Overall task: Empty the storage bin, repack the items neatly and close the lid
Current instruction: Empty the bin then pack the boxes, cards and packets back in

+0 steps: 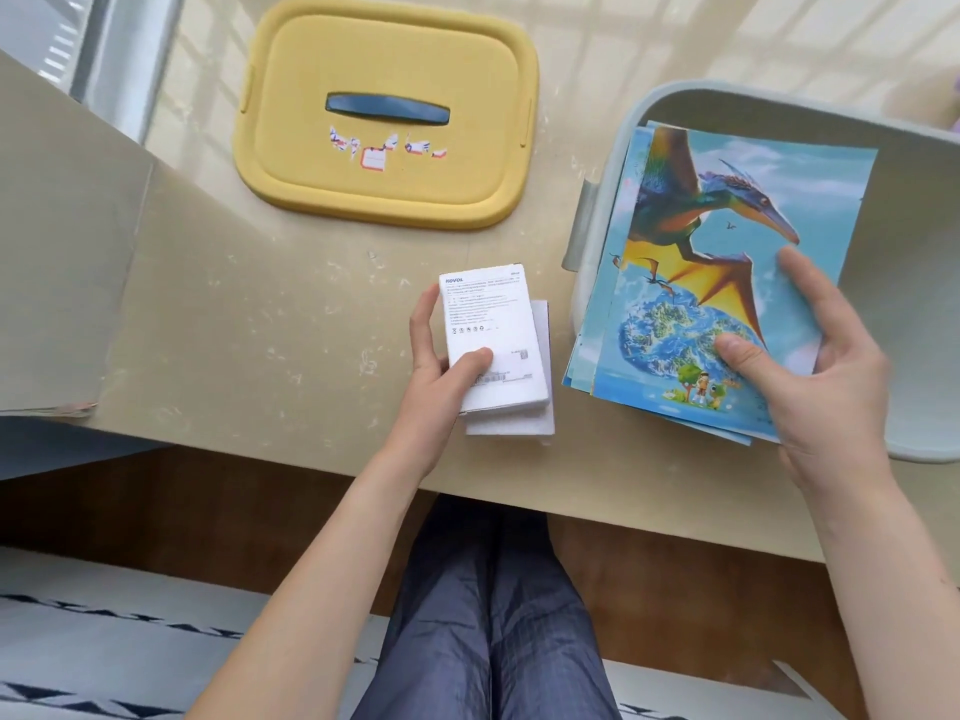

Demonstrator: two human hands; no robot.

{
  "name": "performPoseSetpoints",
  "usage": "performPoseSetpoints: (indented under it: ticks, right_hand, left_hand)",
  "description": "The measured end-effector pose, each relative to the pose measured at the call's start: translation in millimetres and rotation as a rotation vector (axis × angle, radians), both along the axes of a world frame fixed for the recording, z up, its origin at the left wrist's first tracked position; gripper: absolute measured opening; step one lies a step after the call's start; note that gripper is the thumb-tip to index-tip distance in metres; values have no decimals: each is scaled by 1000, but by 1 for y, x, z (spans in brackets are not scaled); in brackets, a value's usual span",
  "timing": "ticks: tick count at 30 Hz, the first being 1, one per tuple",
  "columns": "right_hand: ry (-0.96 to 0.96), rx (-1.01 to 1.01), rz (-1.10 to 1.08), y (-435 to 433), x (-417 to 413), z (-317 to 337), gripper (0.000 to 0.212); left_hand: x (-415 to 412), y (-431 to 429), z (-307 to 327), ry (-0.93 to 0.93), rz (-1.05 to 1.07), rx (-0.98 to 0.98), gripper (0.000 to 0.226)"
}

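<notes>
A pale grey storage bin (904, 127) stands on the table at the right, lid off. My right hand (810, 366) grips a stack of picture sheets (727, 241), topped by a flying-reptile print, tilted across the bin's near left rim. My left hand (441, 356) holds a white printed box (493, 324), thumb on its face, over a second white box (519, 423) lying beneath it on the table. The yellow lid (384, 163) with a blue handle (387, 110) lies flat at the back of the table.
A beige tabletop (260, 314) spans the view, its near edge just above my knees. A raised beige panel (62, 283) stands at the left. Torn sticker scraps (374, 153) mark the lid. A patterned rug (104, 641) lies on the floor.
</notes>
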State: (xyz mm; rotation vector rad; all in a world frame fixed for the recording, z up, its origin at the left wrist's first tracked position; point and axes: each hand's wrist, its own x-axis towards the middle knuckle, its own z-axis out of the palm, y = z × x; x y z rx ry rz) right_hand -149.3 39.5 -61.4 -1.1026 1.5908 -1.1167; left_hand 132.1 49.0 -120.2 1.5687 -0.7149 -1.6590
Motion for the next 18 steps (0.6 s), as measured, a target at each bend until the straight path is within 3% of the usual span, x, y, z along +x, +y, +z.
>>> performPoseSetpoints:
  ticks: [2, 7, 18]
  right_hand:
    - [20, -6, -1, 1, 0, 0, 69]
    - [26, 5, -14, 3, 1, 2, 70]
    - [-16, 99, -203, 32, 1, 79, 75]
  left_hand:
    - [2, -1, 3, 7, -30, -19, 70]
    - [10, -5, 10, -14, -73, -29, 45]
    - [26, -7, 118, -31, -122, -85, 49]
